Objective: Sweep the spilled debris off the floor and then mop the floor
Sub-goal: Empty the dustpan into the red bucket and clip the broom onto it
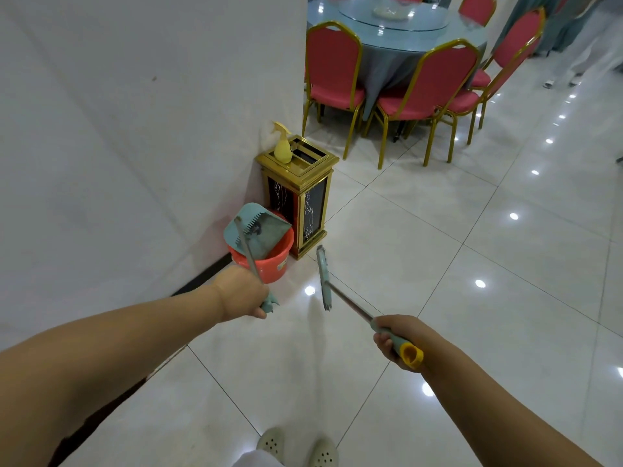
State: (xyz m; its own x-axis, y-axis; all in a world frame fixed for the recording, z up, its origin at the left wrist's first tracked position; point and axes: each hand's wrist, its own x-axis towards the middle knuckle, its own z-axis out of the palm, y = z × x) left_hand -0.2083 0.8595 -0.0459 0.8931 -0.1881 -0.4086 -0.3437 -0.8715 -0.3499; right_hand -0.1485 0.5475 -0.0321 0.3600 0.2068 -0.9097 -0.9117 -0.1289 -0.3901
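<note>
I am gripping the dustpan point(258, 230) handle in my left hand point(244, 293), fingers curled tight, tipping its teal pan over the red bucket point(269, 264) beside the gold trash bin point(298, 193). My right hand point(397, 342) is closing around the broom point(323, 278) handle, its head hovering above the white tiled floor point(472, 264) near the bucket.
</note>
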